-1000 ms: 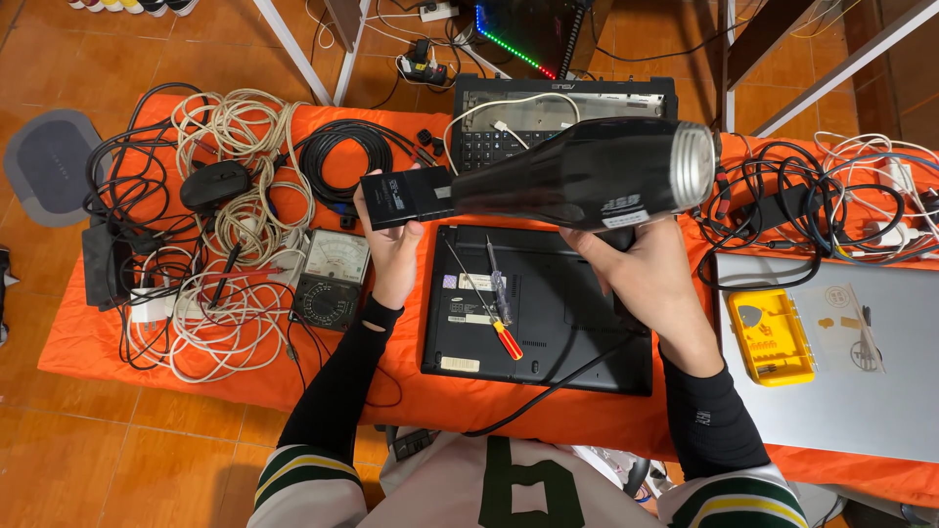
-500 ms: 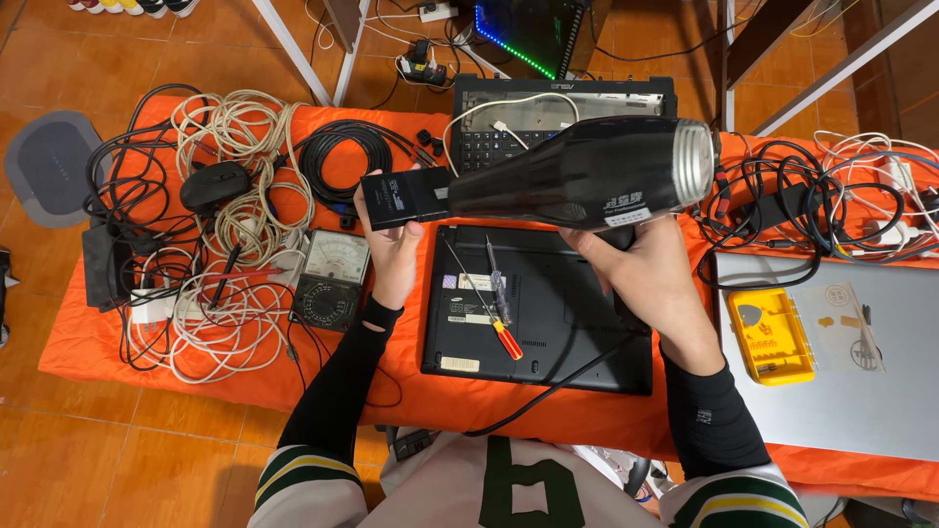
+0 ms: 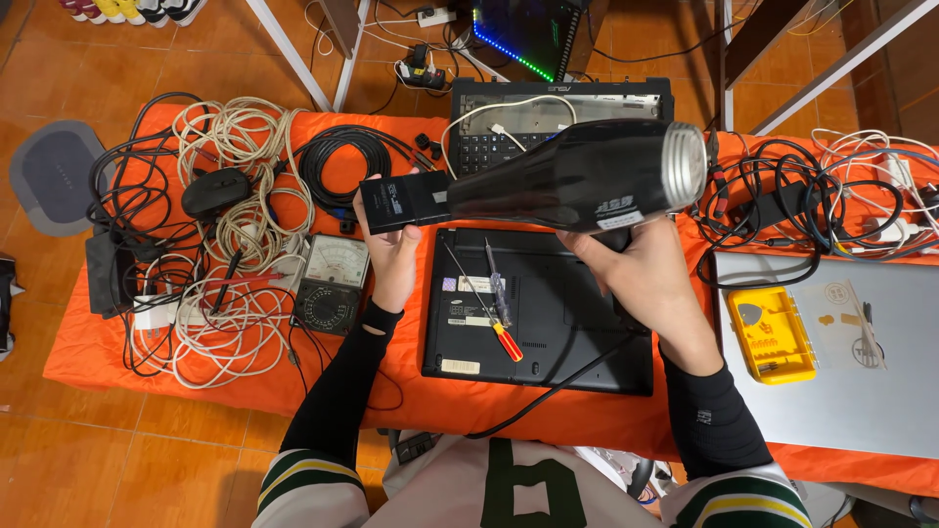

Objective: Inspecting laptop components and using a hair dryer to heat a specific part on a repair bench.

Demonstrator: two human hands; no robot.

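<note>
I have a black hair dryer [image 3: 572, 179] lifted off the worktop [image 3: 391, 391], held level between both hands. My left hand [image 3: 391, 256] grips the flat nozzle end from underneath, fingers wrapped around it and thumb on the near side. My right hand [image 3: 641, 277] is closed around the handle below the fat body, just under a small white label; the ribbed silver rear end sticks out past that hand to the right. The dryer's black cord [image 3: 558, 386] drops from under my right hand and runs back toward my body, across the orange cloth.

Directly beneath the dryer, between my two forearms, lies a black laptop [image 3: 548, 332] turned underside up, with a red-handled screwdriver [image 3: 501, 313] and a thinner tool lying on it. Beyond my hands sits an open keyboard chassis [image 3: 489, 137] with a white cable draped across it.

To the left of my left hand rests an analogue multimeter [image 3: 333, 284], and further left a tangle of white cables [image 3: 235, 196] with a black mouse [image 3: 215, 191] among them — a coil of black cable [image 3: 342, 166] lies just past the meter. To the right of my right hand is a silver laptop [image 3: 851, 372] carrying a yellow bit case [image 3: 771, 334], and beyond it more tangled black and white leads [image 3: 802, 196].
</note>
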